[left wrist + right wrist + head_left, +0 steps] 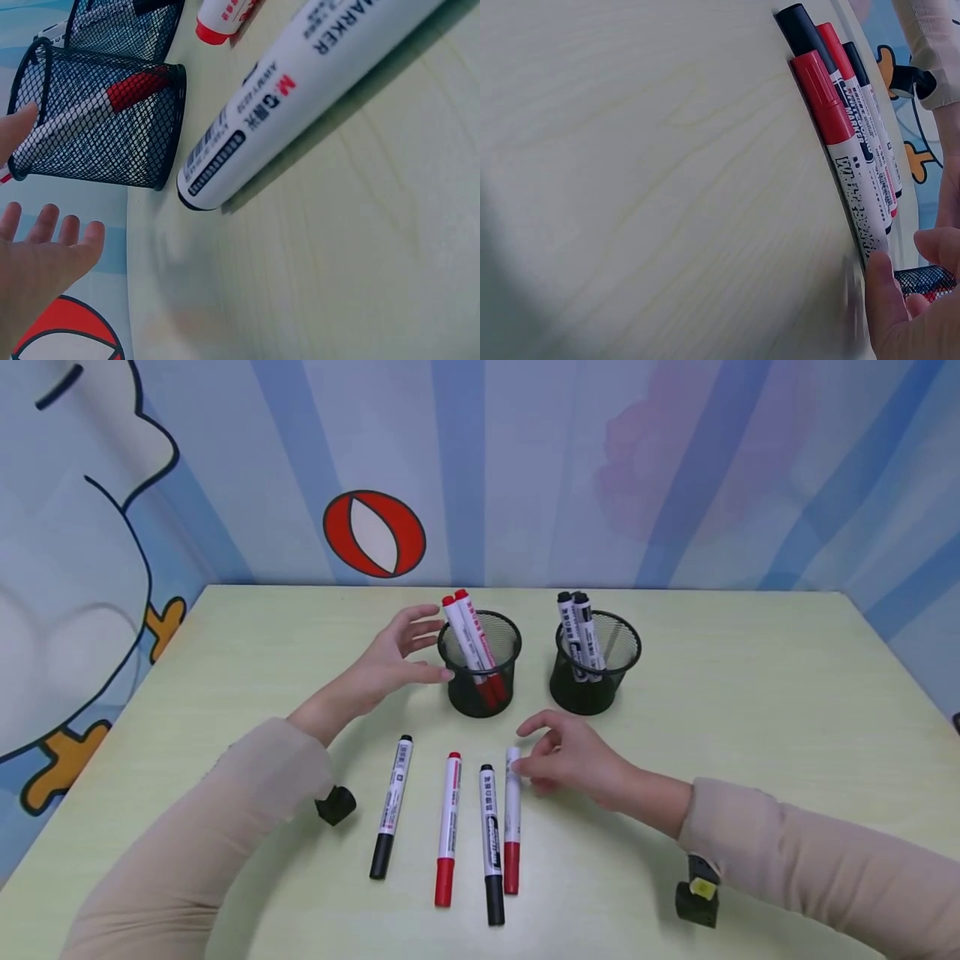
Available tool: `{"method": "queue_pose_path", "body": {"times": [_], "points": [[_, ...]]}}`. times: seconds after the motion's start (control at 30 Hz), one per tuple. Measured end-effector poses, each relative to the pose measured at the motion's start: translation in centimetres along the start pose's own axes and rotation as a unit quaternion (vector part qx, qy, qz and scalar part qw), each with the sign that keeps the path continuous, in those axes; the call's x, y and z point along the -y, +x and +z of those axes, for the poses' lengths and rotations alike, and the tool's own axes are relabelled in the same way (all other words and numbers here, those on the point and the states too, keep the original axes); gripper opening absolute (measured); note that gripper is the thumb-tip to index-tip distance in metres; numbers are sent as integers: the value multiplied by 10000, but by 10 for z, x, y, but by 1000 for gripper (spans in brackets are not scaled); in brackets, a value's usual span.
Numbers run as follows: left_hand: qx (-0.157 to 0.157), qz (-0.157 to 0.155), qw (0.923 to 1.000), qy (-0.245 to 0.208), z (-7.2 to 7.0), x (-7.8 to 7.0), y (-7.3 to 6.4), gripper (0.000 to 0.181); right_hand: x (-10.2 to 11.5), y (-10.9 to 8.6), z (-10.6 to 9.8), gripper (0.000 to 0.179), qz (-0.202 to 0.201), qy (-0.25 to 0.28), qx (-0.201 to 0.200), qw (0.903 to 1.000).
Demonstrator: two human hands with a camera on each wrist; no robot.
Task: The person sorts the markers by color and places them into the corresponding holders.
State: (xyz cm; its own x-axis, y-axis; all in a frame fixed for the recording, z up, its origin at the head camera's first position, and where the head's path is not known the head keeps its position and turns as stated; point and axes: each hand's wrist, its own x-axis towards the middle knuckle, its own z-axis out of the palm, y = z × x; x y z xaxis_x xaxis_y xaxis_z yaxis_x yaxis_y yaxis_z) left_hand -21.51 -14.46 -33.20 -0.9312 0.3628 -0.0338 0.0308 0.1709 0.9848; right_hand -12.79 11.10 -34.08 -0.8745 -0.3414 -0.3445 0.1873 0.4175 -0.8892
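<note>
My left hand is at the left side of a black mesh pen cup with two red-capped markers leaning inside. Its fingers are spread apart, with the thumb tip right at the cup's wall. In the left wrist view the fingers are extended beside the mesh. My right hand is over the far end of a red-capped whiteboard marker lying on the table. One digit overlaps that white end in the right wrist view, while the other fingers are loosely bent.
A second mesh cup with two black-capped markers stands to the right. Left of the red-capped marker lie a black-capped marker, another red one and another black one. A patterned wall rises behind the table.
</note>
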Motion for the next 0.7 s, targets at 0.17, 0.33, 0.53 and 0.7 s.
{"method": "queue_pose_path", "body": {"times": [0.17, 0.33, 0.53, 0.7], "points": [[100, -77, 9999, -1, 3, 1, 2, 80, 0, 2, 3, 43, 44, -61, -23, 10000], [174, -222, 9996, 26, 7, 2, 3, 83, -1, 6, 8, 40, 94, -221, -88, 9997], [247, -268, 9993, 42, 10, 4, 6, 85, 1, 10, 14, 39, 221, -482, -247, 9983], [273, -346, 9990, 91, 11, 6, 8, 85, 2, 12, 17, 37, 233, -615, -330, 9973]]}}
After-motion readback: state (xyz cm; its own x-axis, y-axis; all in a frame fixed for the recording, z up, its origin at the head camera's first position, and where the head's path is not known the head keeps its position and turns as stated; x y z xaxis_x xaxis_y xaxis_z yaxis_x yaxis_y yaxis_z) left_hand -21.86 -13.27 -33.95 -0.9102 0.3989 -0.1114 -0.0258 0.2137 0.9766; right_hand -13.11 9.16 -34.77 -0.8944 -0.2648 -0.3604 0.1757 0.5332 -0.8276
